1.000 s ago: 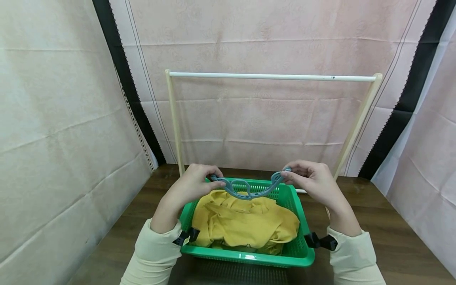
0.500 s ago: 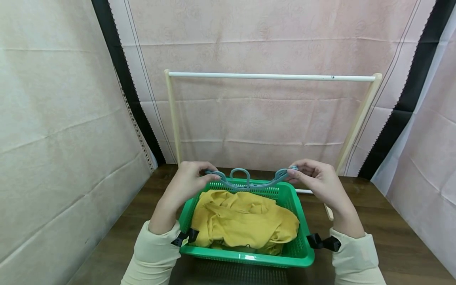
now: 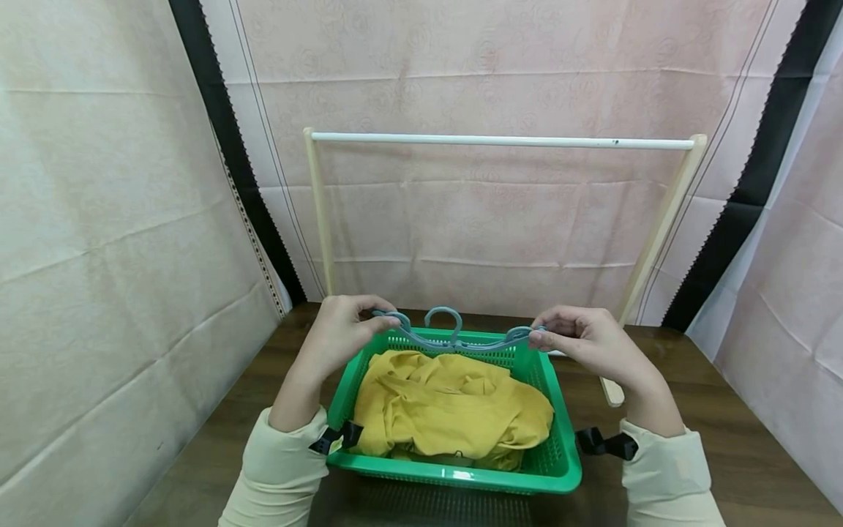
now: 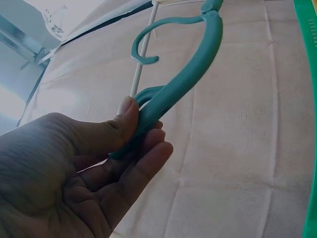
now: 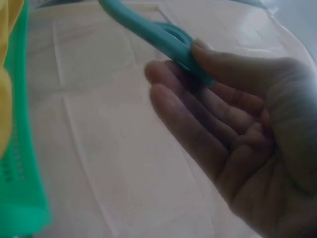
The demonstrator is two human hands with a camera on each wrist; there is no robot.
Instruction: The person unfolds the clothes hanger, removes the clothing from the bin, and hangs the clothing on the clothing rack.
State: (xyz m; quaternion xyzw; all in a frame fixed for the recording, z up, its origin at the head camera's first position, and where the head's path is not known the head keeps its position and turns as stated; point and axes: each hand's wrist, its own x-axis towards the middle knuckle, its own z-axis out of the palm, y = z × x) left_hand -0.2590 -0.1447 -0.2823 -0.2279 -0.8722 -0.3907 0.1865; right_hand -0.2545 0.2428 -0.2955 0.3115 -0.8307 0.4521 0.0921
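A blue-green plastic clothes hanger [image 3: 454, 345] spans the space between my two hands, above the back part of a green basket [image 3: 461, 477]. Its hook points up and its arms sag toward the middle. My left hand [image 3: 342, 328] pinches one end between thumb and fingers; the left wrist view shows the thumb on the hanger arm [image 4: 183, 82]. At the other end my right hand [image 3: 582, 340] pinches the tip, with the lower fingers loosely bent in the right wrist view. Beneath the hanger, a crumpled yellow garment [image 3: 454, 410] lies in the basket.
Behind the basket stands a rack with a white crossbar [image 3: 500, 141] and cream posts [image 3: 658, 227]; one foot [image 3: 612, 392] rests right of the basket. A dark wood table [image 3: 718, 424] carries everything. Pale cloth walls [image 3: 118, 219] enclose the left, back and right.
The hanger has risen a little and tipped so its hook now stands upright above the arms. My hands have moved slightly farther apart; both keep their hold. The basket and garment stay nearly in place.
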